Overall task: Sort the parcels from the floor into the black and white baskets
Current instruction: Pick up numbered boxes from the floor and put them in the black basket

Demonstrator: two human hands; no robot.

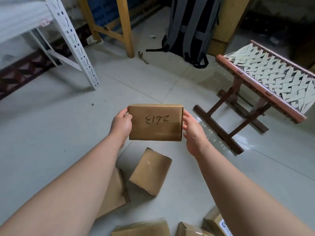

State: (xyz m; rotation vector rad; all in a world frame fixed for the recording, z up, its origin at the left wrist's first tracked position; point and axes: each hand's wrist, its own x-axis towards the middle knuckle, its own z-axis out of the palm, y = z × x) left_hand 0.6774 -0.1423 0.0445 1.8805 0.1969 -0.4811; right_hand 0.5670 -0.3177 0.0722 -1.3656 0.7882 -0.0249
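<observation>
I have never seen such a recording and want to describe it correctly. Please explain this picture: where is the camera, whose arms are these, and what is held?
There is no machine here. A person wears a wide-angle camera on the head, so the picture looks forward and down at that person's own bare arms. The left hand and the right hand grip the side edges of a brown cardboard parcel, held above the floor; digits are handwritten on it, upside down to the camera. More parcels lie on the grey tiled floor: one box just below, another box partly hidden by the left arm, further parcels at the bottom edge. Further off stand a folding stool, a backpack and a white shelf frame. No basket is in view.
</observation>
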